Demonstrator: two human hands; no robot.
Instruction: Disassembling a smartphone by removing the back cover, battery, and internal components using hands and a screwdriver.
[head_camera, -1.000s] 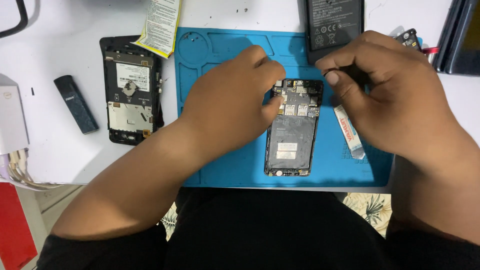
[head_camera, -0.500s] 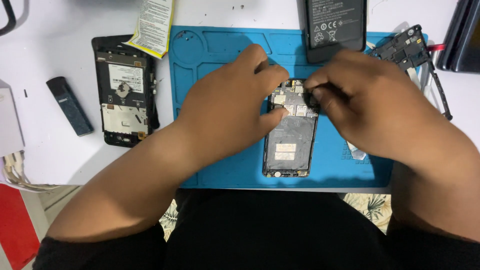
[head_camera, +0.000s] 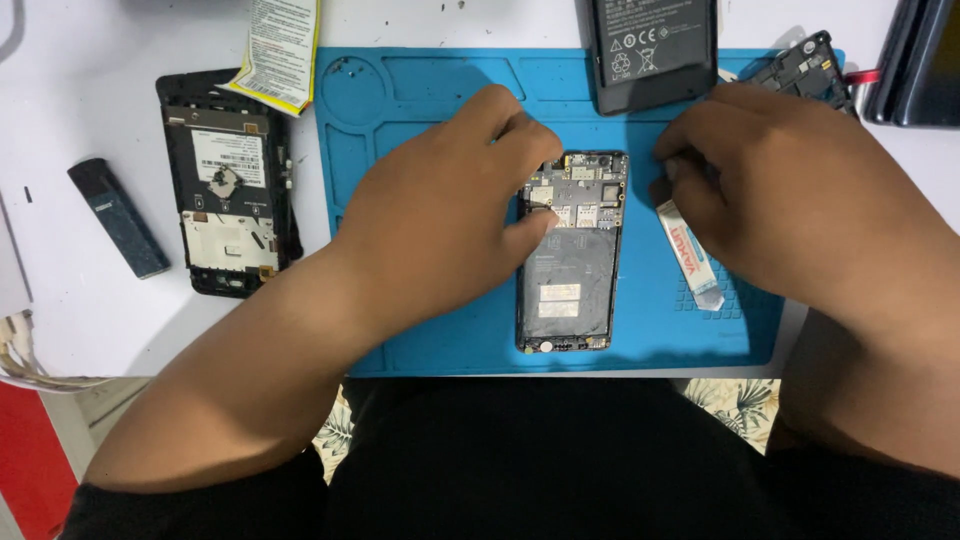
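An opened phone (head_camera: 570, 290) with its back off lies upright on a blue work mat (head_camera: 430, 90), the circuit board showing at its top. My left hand (head_camera: 440, 210) rests on the phone's upper left edge, thumb and fingertips on the board. To the right of the phone is my right hand (head_camera: 800, 200), fingers curled together at the top end of a white flat pry tool (head_camera: 690, 250) that lies on the mat. Whether those fingers pinch anything is hidden.
A black battery (head_camera: 655, 50) lies at the mat's top edge. A second opened phone (head_camera: 230, 185), a yellow-and-white leaflet (head_camera: 275, 45) and a small dark bar (head_camera: 118, 218) sit on the white table to the left. A black phone part (head_camera: 805, 65) and a dark device (head_camera: 925, 60) are at top right.
My right hand went onto the phone's top half a second ago and has now drawn back right to the pry tool. My left hand stayed on the phone.
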